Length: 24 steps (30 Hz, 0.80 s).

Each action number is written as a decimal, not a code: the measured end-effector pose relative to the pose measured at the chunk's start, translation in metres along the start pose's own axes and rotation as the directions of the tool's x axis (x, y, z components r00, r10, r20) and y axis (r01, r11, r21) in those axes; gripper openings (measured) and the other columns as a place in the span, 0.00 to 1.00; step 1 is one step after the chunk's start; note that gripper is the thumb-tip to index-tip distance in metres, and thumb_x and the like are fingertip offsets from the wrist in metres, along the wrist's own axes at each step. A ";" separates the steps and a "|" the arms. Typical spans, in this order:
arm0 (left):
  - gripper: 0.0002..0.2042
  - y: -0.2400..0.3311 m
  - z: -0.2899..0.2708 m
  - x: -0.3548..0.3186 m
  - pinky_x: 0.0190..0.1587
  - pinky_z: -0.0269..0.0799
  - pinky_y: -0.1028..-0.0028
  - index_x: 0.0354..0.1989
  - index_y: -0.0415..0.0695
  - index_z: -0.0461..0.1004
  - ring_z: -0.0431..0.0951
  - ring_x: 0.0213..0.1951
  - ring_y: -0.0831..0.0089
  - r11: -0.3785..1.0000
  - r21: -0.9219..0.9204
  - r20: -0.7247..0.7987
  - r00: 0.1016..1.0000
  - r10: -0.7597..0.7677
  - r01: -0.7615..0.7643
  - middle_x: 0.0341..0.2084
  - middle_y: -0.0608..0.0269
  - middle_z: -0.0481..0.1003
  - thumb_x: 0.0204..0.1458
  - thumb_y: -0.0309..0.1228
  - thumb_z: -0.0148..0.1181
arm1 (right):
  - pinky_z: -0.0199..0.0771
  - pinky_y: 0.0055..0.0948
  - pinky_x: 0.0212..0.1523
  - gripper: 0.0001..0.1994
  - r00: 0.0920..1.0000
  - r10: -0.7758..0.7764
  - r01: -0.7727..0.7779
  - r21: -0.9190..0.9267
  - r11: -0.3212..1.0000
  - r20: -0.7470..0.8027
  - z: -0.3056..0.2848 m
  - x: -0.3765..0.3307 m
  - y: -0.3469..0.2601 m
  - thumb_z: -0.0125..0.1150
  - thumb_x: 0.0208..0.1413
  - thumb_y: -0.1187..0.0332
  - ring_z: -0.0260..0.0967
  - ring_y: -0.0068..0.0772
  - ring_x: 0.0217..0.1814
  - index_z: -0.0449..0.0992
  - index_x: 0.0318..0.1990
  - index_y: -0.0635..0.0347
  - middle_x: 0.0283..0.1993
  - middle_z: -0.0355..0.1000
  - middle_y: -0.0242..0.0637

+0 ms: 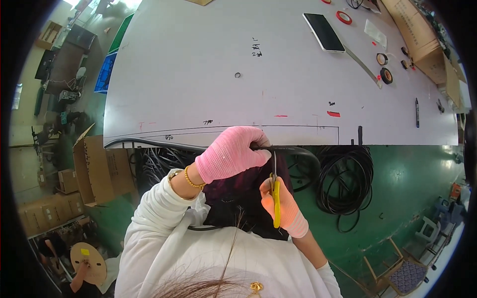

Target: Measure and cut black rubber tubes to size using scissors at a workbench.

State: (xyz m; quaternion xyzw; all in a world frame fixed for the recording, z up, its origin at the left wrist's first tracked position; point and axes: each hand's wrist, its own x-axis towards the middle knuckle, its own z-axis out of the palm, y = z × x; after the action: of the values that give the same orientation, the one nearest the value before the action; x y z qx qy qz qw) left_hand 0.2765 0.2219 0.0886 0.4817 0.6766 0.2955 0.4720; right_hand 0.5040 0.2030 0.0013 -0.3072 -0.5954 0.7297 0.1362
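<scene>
My left hand (231,154), in a pink knitted glove, is closed around a black cable (164,143) at the table's near edge. To the left the cable runs along that edge; to the right it bends down off the table. My right hand (290,213), in a paler pink-orange glove, grips yellow-handled scissors (277,203). Their thin blades point away from me, with the tips close to the cable just right of my left fingers. Whether the blades touch the cable I cannot tell.
The white table (198,74) bears drawn lines, a phone (324,32), a steel ruler (362,64), tape rolls (386,75) and a marker (417,112). Coiled black cable (345,184) hangs below its edge. Cardboard boxes (102,169) stand left, a chair (405,275) lower right. Another person's arm (78,278) shows lower left.
</scene>
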 end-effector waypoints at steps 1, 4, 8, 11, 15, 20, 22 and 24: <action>0.08 0.000 0.001 -0.001 0.35 0.71 0.73 0.33 0.34 0.76 0.71 0.27 0.75 1.000 0.002 -0.002 1.000 0.001 -0.001 0.22 0.60 0.74 0.46 0.25 0.63 | 0.66 0.24 0.45 0.13 1.000 0.028 -0.029 0.067 0.997 0.009 0.001 0.000 -0.003 0.61 0.63 0.64 0.60 0.23 0.37 0.63 0.44 0.59 0.41 0.62 0.31; 0.08 0.000 0.002 -0.002 0.35 0.71 0.73 0.33 0.34 0.76 0.70 0.27 0.75 1.000 0.000 -0.005 1.000 0.005 -0.005 0.22 0.60 0.73 0.46 0.25 0.63 | 0.65 0.20 0.44 0.08 0.997 -0.080 0.081 0.062 0.995 -0.020 0.006 0.002 -0.010 0.54 0.68 0.65 0.60 0.20 0.37 0.65 0.44 0.59 0.40 0.63 0.29; 0.07 0.001 0.001 -0.003 0.35 0.71 0.73 0.33 0.34 0.76 0.69 0.27 0.75 1.000 -0.030 -0.010 1.000 0.010 -0.010 0.21 0.61 0.73 0.46 0.25 0.63 | 0.66 0.16 0.40 0.10 0.979 0.205 -0.176 0.486 0.856 -0.007 0.012 0.004 -0.017 0.48 0.71 0.62 0.62 0.17 0.35 0.68 0.43 0.60 0.36 0.65 0.28; 0.07 0.001 0.000 -0.004 0.35 0.71 0.74 0.33 0.34 0.76 0.69 0.27 0.76 1.000 -0.028 -0.007 1.000 0.006 -0.007 0.21 0.61 0.72 0.46 0.25 0.63 | 0.67 0.13 0.36 0.16 0.937 0.333 -0.296 0.746 0.596 0.106 0.011 0.005 -0.022 0.45 0.72 0.58 0.63 0.16 0.31 0.70 0.41 0.62 0.31 0.64 0.26; 0.07 0.000 0.000 -0.004 0.35 0.71 0.73 0.32 0.34 0.76 0.69 0.27 0.76 0.999 -0.037 -0.007 1.000 0.010 -0.010 0.21 0.61 0.72 0.46 0.24 0.62 | 0.68 0.14 0.34 0.19 0.908 0.406 -0.354 0.710 0.609 0.104 0.011 0.004 -0.026 0.43 0.73 0.55 0.63 0.17 0.28 0.71 0.40 0.64 0.28 0.63 0.26; 0.07 -0.001 0.002 -0.003 0.35 0.71 0.73 0.33 0.34 0.76 0.70 0.27 0.75 0.998 -0.054 -0.014 1.000 0.017 -0.017 0.22 0.60 0.74 0.46 0.25 0.61 | 0.68 0.15 0.34 0.20 0.947 0.312 -0.290 0.600 0.745 0.070 0.012 0.002 -0.021 0.43 0.73 0.54 0.62 0.17 0.28 0.70 0.40 0.64 0.28 0.63 0.27; 0.07 -0.001 0.002 -0.003 0.35 0.71 0.73 0.33 0.34 0.77 0.70 0.27 0.75 0.998 -0.065 -0.018 1.000 0.011 -0.012 0.22 0.60 0.74 0.46 0.25 0.61 | 0.68 0.14 0.35 0.18 0.942 0.324 -0.301 0.648 0.700 0.087 0.012 0.002 -0.018 0.44 0.72 0.55 0.63 0.17 0.30 0.70 0.40 0.63 0.30 0.63 0.27; 0.07 -0.001 0.002 -0.003 0.36 0.71 0.73 0.33 0.34 0.77 0.71 0.28 0.75 0.996 -0.081 -0.019 1.000 0.021 -0.022 0.23 0.60 0.75 0.46 0.25 0.61 | 0.68 0.15 0.33 0.17 0.941 0.329 -0.287 0.709 0.644 0.082 0.014 0.003 -0.016 0.49 0.70 0.55 0.64 0.16 0.29 0.70 0.39 0.62 0.29 0.64 0.28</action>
State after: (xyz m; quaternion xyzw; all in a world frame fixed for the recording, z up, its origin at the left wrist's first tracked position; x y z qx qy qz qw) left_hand 0.2782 0.2185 0.0875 0.4667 0.6630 0.3323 0.4818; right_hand 0.4903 0.1983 0.0170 -0.3471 -0.2018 0.9060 0.1341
